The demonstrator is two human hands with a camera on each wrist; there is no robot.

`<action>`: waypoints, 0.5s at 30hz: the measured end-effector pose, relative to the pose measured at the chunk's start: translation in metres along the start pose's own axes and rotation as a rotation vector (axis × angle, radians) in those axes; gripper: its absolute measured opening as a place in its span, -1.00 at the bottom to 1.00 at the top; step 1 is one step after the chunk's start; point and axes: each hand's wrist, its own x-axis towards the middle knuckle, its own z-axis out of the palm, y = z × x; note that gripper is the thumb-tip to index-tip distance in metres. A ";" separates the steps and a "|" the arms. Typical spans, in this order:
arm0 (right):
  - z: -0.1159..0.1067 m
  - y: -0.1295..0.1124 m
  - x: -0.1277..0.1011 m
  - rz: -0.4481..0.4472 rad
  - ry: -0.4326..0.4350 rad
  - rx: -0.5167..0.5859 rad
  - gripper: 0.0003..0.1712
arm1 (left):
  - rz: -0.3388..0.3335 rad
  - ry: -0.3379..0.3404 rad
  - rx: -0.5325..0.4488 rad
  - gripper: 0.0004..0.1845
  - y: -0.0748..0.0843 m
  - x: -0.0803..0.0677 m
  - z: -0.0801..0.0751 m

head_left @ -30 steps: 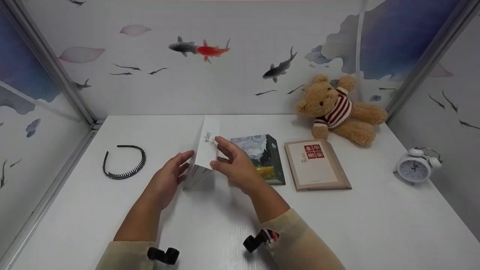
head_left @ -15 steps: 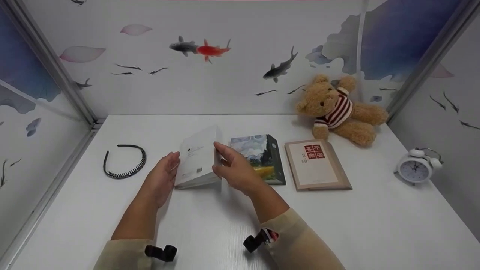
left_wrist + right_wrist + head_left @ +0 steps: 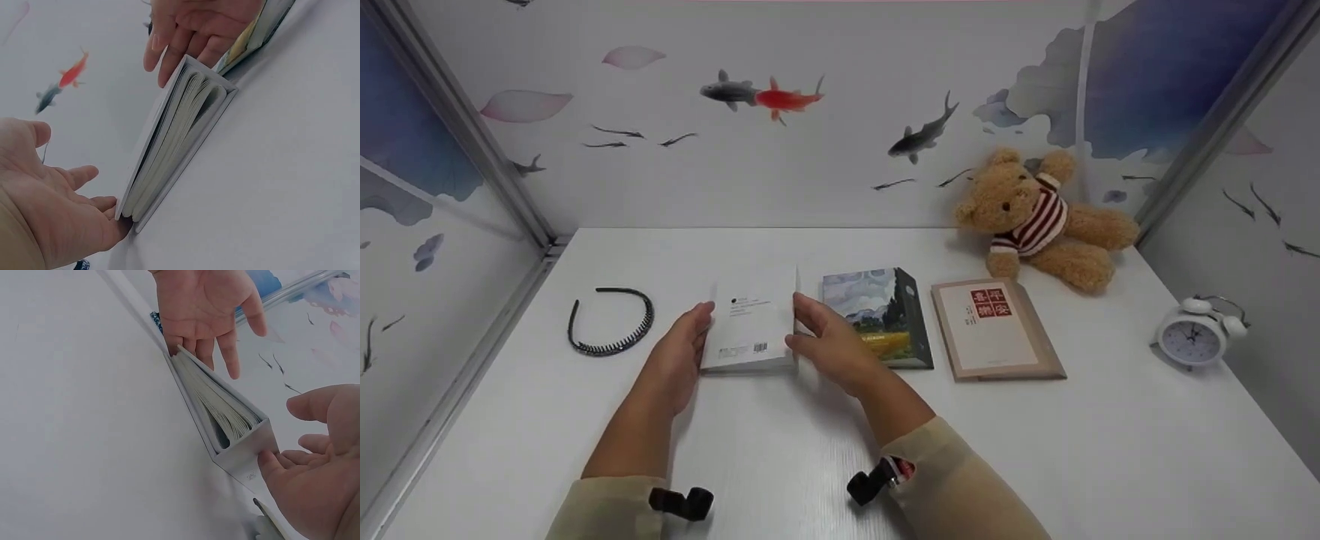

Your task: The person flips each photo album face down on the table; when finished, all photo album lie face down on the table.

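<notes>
In the middle of the head view, a white book lies flat on the white table with its back cover up. The left hand is at the book's left edge and the right hand is at its right edge — one hand on each side, fingers straight, touching the book but not wrapped around it. Just right of the white book is a painted-cover book, and right of that a tan book with red marks. A teddy bear lies in the upper right by the wall. A white alarm clock stands at the far right. A black headband lies to the left, well apart from the hands.

In the left wrist view, the left hand fills the lower left, palm open, with fingertips touching the near corner of the white book. The pages show between the covers. The right hand is at the top, fingers on the book's far end.

In the right wrist view, the right hand sits in the lower right — a fingertip touches the spine of the white book. The left hand is at the top, open, fingers at the book's far edge.
</notes>
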 end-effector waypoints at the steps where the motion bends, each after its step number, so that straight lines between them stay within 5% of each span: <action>1: 0.000 0.000 0.000 0.004 0.006 -0.004 -0.16 | 0.002 -0.007 -0.003 -0.25 -0.001 0.000 0.000; 7: -0.004 -0.003 0.000 0.039 0.031 0.007 -0.19 | 0.025 -0.054 -0.007 -0.25 -0.003 0.001 0.000; 11: -0.012 -0.016 -0.004 0.053 0.066 0.015 -0.23 | 0.029 -0.016 0.023 -0.25 0.002 -0.002 0.004; 15: -0.032 -0.031 -0.017 -0.009 0.101 0.011 -0.30 | 0.085 0.055 0.155 -0.27 0.013 -0.011 0.016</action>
